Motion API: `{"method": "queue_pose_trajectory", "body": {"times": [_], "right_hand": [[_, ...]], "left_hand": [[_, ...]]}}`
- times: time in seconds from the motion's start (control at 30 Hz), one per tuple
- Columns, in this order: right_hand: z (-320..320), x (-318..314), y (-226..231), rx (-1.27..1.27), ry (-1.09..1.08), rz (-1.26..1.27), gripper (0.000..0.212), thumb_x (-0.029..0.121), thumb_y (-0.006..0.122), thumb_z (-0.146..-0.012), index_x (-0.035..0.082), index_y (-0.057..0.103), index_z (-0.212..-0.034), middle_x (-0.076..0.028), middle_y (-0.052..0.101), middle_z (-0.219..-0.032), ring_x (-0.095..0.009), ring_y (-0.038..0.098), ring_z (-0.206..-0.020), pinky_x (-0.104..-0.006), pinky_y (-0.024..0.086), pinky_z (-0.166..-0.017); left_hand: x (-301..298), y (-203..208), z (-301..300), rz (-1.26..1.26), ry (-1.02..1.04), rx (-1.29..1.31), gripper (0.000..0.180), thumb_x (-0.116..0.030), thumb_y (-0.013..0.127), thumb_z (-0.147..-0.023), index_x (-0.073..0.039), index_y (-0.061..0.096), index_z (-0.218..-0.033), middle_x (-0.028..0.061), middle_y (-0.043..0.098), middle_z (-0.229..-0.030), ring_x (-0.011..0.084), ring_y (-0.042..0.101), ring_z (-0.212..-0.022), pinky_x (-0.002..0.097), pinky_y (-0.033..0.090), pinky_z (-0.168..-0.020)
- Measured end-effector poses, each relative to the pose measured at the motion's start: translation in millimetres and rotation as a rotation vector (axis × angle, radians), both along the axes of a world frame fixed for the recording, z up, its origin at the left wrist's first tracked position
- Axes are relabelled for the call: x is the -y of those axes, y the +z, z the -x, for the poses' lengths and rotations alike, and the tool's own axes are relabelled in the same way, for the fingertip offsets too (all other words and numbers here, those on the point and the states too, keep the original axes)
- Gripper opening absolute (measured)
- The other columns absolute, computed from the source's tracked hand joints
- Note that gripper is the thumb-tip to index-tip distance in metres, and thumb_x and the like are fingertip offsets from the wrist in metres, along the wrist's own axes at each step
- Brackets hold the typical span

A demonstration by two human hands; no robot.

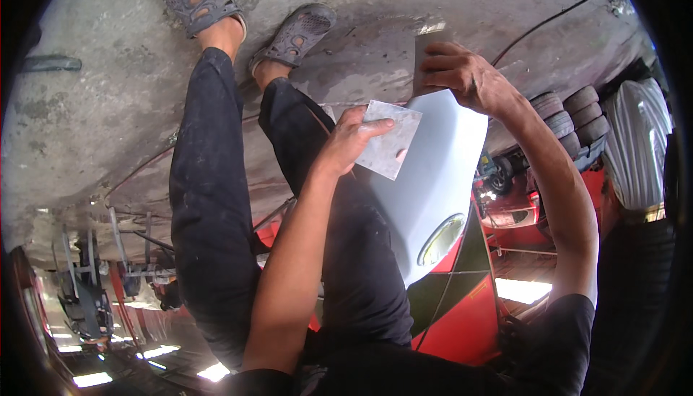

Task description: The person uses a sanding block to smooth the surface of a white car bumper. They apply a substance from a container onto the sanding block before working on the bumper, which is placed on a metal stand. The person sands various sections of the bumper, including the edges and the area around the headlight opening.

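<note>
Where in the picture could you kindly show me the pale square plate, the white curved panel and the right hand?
pale square plate (pixel 383 148): head view, middle of its flat face
white curved panel (pixel 434 171): head view, middle of its smooth surface
right hand (pixel 468 78): head view, back of the hand

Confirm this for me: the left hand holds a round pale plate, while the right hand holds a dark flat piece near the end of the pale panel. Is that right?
Not quite: the head view shows that the pale plate in the left hand is four-cornered with straight edges, not round. The right hand does hold a dark flat piece near the end of the pale panel.
</note>
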State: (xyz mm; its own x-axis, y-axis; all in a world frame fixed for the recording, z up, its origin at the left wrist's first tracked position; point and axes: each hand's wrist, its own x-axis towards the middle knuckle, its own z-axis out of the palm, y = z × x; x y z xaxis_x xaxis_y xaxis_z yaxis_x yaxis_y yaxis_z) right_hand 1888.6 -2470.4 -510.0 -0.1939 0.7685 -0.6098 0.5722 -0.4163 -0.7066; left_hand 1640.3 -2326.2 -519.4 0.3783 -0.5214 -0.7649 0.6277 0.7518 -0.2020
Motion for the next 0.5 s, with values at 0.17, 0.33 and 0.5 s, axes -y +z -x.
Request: {"method": "queue_pose_trajectory", "body": {"times": [0.17, 0.33, 0.5], "right_hand": [[-5.6, 5.9, 13.1, 0.041, -0.013, 0.003, 0.027, -0.002, 0.065, -0.082, 0.012, 0.080, -0.100, -0.003, 0.072, -0.104, -0.030, 0.064, -0.120, -0.0388, 0.057, -0.102], [-10.8, 12.3, 22.9, 0.089, -0.042, -0.027, 0.031, -0.003, 0.066, -0.080, 0.014, 0.080, -0.102, -0.003, 0.073, -0.107, -0.033, 0.064, -0.121, -0.0406, 0.058, -0.102], [-16.6, 12.7, 19.0, 0.126, -0.064, 0.000, 0.032, -0.003, 0.067, -0.081, 0.015, 0.081, -0.104, -0.003, 0.074, -0.110, -0.032, 0.063, -0.124, -0.0407, 0.058, -0.103]], "left_hand": [[-0.1, -0.2, -1.5, 0.028, -0.006, -0.006, 0.043, -0.017, 0.070, -0.092, 0.005, 0.069, -0.129, 0.0110, 0.075, -0.112, 0.0170, 0.071, -0.098, 0.0310, 0.055, -0.089], [-0.6, 1.0, -2.3, 0.007, -0.002, -0.002, 0.042, -0.016, 0.069, -0.093, 0.004, 0.069, -0.130, 0.0107, 0.075, -0.112, 0.0166, 0.071, -0.098, 0.0312, 0.056, -0.089], [-2.0, -1.3, -1.8, 0.046, -0.006, 0.003, 0.045, -0.017, 0.069, -0.093, 0.005, 0.065, -0.131, 0.0122, 0.071, -0.120, 0.0191, 0.070, -0.104, 0.0336, 0.056, -0.090]]}}
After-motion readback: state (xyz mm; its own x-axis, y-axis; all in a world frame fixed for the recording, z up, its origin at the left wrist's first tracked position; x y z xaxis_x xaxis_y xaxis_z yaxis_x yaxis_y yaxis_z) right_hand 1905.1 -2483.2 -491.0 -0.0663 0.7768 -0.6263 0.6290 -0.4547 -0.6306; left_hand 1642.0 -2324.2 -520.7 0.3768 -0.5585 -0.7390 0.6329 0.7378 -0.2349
